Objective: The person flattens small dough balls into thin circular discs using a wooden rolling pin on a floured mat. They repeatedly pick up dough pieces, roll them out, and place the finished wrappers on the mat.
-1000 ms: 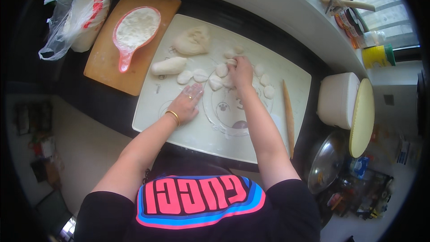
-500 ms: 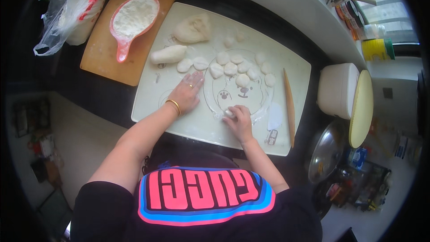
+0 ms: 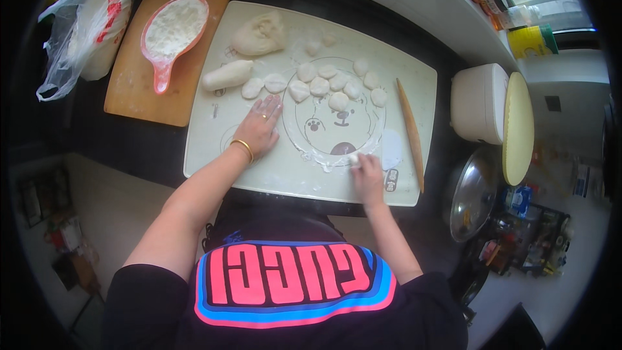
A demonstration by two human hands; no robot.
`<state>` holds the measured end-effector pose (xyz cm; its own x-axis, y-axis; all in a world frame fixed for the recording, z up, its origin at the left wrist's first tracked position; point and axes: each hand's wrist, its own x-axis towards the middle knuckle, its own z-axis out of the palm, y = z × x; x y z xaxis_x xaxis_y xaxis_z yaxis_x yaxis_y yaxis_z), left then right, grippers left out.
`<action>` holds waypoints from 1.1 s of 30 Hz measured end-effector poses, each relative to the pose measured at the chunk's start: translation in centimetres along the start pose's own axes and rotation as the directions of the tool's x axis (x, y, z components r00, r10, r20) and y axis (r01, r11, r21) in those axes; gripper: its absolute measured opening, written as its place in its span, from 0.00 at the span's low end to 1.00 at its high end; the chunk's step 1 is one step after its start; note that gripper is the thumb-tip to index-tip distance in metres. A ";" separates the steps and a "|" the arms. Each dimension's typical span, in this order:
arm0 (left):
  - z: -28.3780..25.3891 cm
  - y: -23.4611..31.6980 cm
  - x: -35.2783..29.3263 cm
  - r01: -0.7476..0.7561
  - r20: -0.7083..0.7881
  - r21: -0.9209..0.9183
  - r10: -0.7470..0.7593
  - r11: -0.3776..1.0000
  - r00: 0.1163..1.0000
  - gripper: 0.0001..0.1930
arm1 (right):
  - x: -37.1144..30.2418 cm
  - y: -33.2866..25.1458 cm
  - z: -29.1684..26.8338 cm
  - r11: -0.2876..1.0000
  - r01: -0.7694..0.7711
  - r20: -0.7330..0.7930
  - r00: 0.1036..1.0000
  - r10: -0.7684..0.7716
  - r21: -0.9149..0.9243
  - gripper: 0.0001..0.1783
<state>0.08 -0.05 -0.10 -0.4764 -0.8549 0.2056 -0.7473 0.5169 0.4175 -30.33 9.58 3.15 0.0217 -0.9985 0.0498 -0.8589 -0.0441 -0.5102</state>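
Note:
My left hand lies flat on the pale board, fingers stretched out near two dough pieces and the dough roll. Between the fingertips of my right hand is a small white lump of dough, partly hidden by the fingers. This hand is at the lower right rim of the printed circle, where floury smears mark the board. Several flattened dough pieces lie beyond the hands. A larger dough lump rests at the board's far left.
A tapered wooden rolling pin lies along the board's right side. To the left, a red-rimmed scoop of flour sits on a wooden board, beside a plastic bag. A beige container and metal lid stand at right.
My right hand has slid to the right over the board with the small dough lump in its fingers. The left hand stays flat on the board. The whole view has shifted slightly.

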 end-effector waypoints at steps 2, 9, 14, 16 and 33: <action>0.1 0.0 0.1 -0.002 0.005 -0.006 0.002 1.000 1.000 0.31 | -0.3 -1.6 2.0 0.979 0.198 -0.042 0.979 -0.200 -0.047 0.21; 0.2 -0.2 -0.2 0.021 0.032 -0.033 -0.020 0.999 0.999 0.32 | 2.9 -4.5 2.8 0.974 0.186 0.113 0.973 -0.200 0.127 0.20; 0.2 -0.2 -0.1 -0.004 0.004 -0.013 0.004 1.000 1.000 0.31 | 1.5 -5.8 3.7 0.950 0.285 0.112 0.948 -0.299 0.129 0.20; 0.3 -0.2 -0.1 0.001 0.001 -0.014 -0.001 1.000 1.000 0.31 | 2.6 -6.7 4.9 0.958 0.278 0.057 0.958 -0.282 0.067 0.21; -0.1 -0.1 0.0 0.014 0.017 -0.026 -0.013 1.000 1.000 0.31 | 6.4 -9.3 9.0 0.916 0.196 0.259 0.960 -0.107 -0.349 0.58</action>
<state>0.18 -0.04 -0.07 -0.4740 -0.8608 0.1852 -0.7417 0.5037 0.4429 -17.65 3.28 0.50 0.2453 -0.9620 -0.1203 -0.9613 -0.2253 -0.1583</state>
